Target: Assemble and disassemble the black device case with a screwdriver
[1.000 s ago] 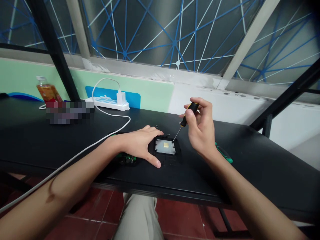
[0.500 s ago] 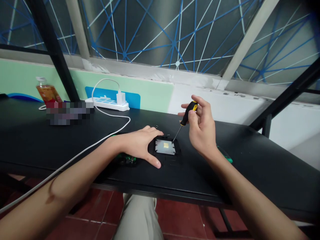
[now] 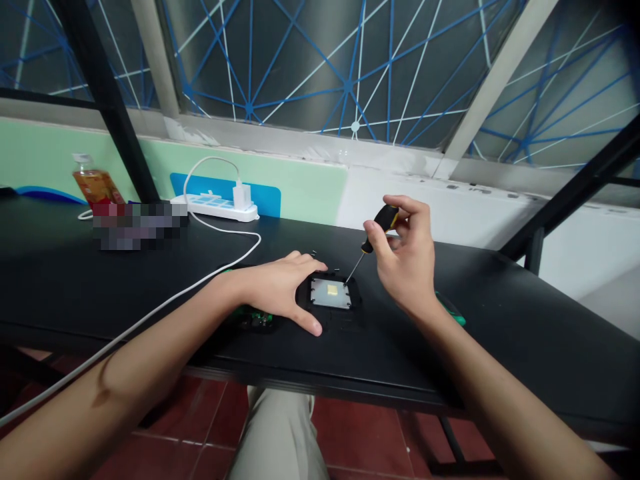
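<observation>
My right hand (image 3: 407, 250) grips a black-and-yellow screwdriver (image 3: 385, 219), fingers around its handle. The slanted shaft runs down to the upper right corner of a silver metal plate (image 3: 325, 298) that has a small yellowish square in its middle. The plate sits in a black casing (image 3: 354, 293) on the table. My left hand (image 3: 283, 287) rests beside the casing's left side, thumb and fingers spread apart. A green circuit board (image 3: 260, 318) lies partly hidden under that hand and wrist. Tiny screws (image 3: 337, 270) lie just behind the casing.
A green-edged object (image 3: 453, 310) lies behind my right wrist. A white cable (image 3: 220, 231) runs across the black table (image 3: 400, 360) from a power strip (image 3: 215, 207) at the wall. A bottle (image 3: 97, 187) stands at the back left, near a blurred-out item (image 3: 140, 227).
My right thumb and fingers have shifted around the screwdriver handle, and the handle has turned. The screwdriver's tip stays at the same plate corner. My left hand has not moved.
</observation>
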A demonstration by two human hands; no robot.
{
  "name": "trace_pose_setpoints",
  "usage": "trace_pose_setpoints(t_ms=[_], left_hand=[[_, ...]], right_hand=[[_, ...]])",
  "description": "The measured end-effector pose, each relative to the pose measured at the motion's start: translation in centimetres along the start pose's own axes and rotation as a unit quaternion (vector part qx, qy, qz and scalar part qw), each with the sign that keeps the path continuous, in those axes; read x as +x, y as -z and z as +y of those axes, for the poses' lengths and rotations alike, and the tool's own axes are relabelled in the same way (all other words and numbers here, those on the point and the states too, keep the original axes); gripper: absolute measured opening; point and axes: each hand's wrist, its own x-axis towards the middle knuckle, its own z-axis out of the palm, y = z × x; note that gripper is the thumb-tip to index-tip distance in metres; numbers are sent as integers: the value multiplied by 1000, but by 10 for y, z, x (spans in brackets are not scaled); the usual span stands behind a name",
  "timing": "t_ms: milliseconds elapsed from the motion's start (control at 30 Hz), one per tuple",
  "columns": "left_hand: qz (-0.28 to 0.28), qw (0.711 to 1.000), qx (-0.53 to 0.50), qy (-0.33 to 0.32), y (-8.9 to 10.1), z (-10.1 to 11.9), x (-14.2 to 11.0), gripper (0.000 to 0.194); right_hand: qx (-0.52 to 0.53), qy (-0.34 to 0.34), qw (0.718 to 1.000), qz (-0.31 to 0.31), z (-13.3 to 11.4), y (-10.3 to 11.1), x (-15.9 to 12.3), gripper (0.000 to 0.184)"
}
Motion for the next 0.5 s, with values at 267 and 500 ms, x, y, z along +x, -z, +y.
trace_pose_setpoints(t_ms=[267, 500], left_hand=[[3, 1000, 0, -6, 1, 2, 0, 104], [-1, 1000, 1, 3, 0, 1, 0, 109]], right_hand=[[72, -15, 996, -44, -3, 2, -3, 32], [-14, 23, 999, 25, -3, 2, 0, 34]])
